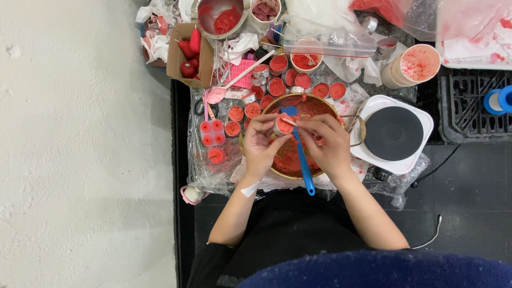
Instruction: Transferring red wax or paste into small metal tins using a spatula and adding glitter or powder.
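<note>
Over the round brass bowl (pixel 278 172) of grainy red paste, the left hand (pixel 260 143) gripped a small metal tin (pixel 283 126) filled red, while the right hand (pixel 327 143) pinched a thin wooden stick (pixel 288 121) against it. A blue silicone spatula (pixel 302 154) lay in the bowl.

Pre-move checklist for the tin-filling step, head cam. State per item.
1. Left hand grips small round tin: ok.
2. Right hand has thin stick at the tin's red fill: ok.
3. Tin held over brass bowl, so drips land inside: ok.
4. Blue spatula rests in bowl, handle overhanging the near rim: not ok, could tip.
5. Fill level flush with tin rim: cannot tell.
6. Hotplate off: cannot tell.
</note>
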